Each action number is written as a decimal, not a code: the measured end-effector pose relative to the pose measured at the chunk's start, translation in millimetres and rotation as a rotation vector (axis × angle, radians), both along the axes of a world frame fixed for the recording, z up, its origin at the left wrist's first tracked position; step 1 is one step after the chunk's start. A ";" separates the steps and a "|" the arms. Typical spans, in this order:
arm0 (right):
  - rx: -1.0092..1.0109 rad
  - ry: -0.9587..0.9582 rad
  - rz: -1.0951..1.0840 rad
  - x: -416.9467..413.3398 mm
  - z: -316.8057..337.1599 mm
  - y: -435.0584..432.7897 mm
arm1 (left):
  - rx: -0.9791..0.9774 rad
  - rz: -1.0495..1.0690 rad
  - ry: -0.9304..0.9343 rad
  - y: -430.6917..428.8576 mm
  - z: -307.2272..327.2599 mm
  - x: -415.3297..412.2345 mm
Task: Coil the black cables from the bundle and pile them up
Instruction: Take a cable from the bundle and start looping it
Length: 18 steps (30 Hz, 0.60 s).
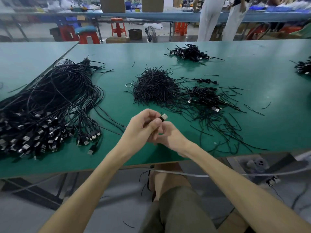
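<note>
Left hand [143, 127] is pinching a plug [164, 117]; right hand [170, 137] is curling just beneath, grip unclear. Bundle [50, 101] is lying left of both hands, coils [206, 96] beyond the right.

1 view only: head cam, wide-angle, worn by the person at the near edge of the green table [168, 52], facing forward and down. Left hand [141, 128] pinching a USB plug [163, 117] and right hand [171, 138] sit close, mid-frame. Cable bundle [50, 101] at 9 o'clock, coiled cables [207, 96] at 2 o'clock, far red stools [118, 28] at 12, own lap [176, 207] at 6. Table edges bow.
</note>
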State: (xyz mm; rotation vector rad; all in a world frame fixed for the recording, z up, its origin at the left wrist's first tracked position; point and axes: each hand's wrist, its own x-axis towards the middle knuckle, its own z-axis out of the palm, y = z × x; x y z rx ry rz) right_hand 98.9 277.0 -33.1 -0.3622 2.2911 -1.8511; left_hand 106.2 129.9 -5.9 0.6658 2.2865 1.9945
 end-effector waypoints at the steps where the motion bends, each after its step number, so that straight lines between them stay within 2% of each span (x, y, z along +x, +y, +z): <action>1: -0.039 -0.038 0.015 2.8 -0.4 -8.0 | 0.123 -0.009 -0.048 5.0 3.3 3.8; 3: -0.039 -0.053 0.041 5.3 -2.0 -24.1 | 0.322 -0.015 -0.156 14.0 9.0 10.4; 5: -0.032 -0.012 0.052 6.8 -1.9 -33.5 | 0.442 -0.038 -0.213 18.2 13.6 12.2; 7: 0.021 0.056 -0.032 6.6 -4.7 -32.5 | 0.488 -0.081 -0.240 16.2 17.0 11.3; 10: 0.131 0.062 -0.047 6.0 -8.2 -20.2 | 0.471 -0.123 -0.263 5.7 20.0 7.9; 13: 0.319 0.247 -0.009 11.4 -4.8 4.2 | 0.512 -0.159 -0.277 -7.4 25.8 3.5; 16: 0.633 0.539 -0.049 7.1 -3.5 33.1 | 0.586 -0.220 -0.323 -21.9 31.0 0.7; 18: 0.765 0.693 -0.085 4.8 0.7 42.7 | 0.563 -0.284 -0.329 -28.6 33.6 0.1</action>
